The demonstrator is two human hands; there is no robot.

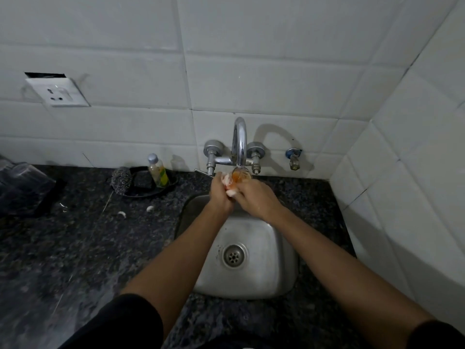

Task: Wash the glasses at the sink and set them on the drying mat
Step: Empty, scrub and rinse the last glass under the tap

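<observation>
A small clear glass [242, 175] with an orange tint sits right under the spout of the chrome tap [239, 142], above the back of the steel sink [276, 260]. My right hand [256, 197] grips the glass from below and the right. My left hand [218, 195] holds a foamy, pale orange sponge [229, 185] pressed against the glass's left side. Both hands meet over the sink's far edge. The lower part of the glass is hidden by my fingers.
A black tray [151, 187] on the dark granite counter holds a scrubber [122, 181] and a small soap bottle [157, 172]. A dark mat [22, 190] with clear glassware lies far left. Bits of foam [150, 208] dot the counter. Tiled walls stand behind and at right.
</observation>
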